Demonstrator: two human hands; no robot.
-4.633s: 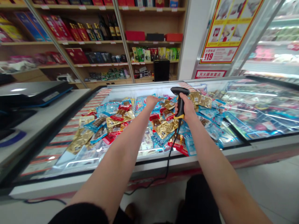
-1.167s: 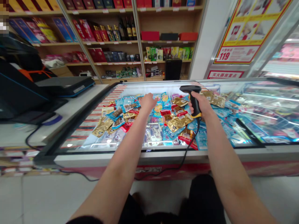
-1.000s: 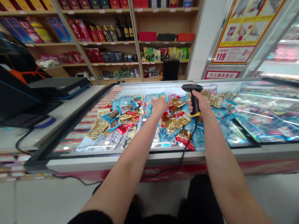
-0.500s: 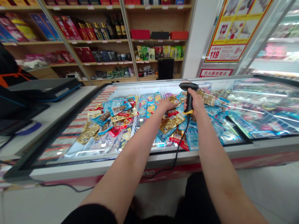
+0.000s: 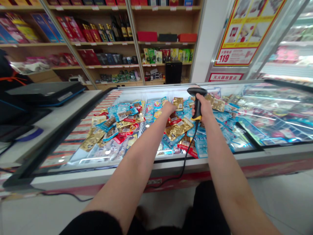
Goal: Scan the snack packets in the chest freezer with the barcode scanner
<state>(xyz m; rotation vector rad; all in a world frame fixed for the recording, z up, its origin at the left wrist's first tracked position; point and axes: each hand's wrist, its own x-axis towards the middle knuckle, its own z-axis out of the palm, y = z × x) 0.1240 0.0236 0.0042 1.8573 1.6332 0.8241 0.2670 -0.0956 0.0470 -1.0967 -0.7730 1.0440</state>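
My right hand point(image 5: 204, 107) is wrapped around the grip of a black and yellow barcode scanner point(image 5: 197, 109), its head up and its cable hanging toward me. To the left, my left hand point(image 5: 169, 108) is closed at the edge of a gold ice cream packet point(image 5: 178, 103), whose white label faces up. Its fingertips are partly hidden. Below both hands is a heap of ice cream packets; a larger gold packet point(image 5: 179, 129) and a red-edged brown packet point(image 5: 187, 145) lie nearer me. More blue packets point(image 5: 201, 147) are under the scanner.
The chest freezer point(image 5: 144, 169) has glass over its left part point(image 5: 61, 150) and right part. A white wire divider point(image 5: 142, 125) separates the heaps. At left stands a counter point(image 5: 49, 127) with dark equipment. Stocked shelves point(image 5: 105, 44) line the back wall.
My left hand has drawn back slightly left, and the gold packet at its fingers has tilted so its label shows. The scanner has barely moved.
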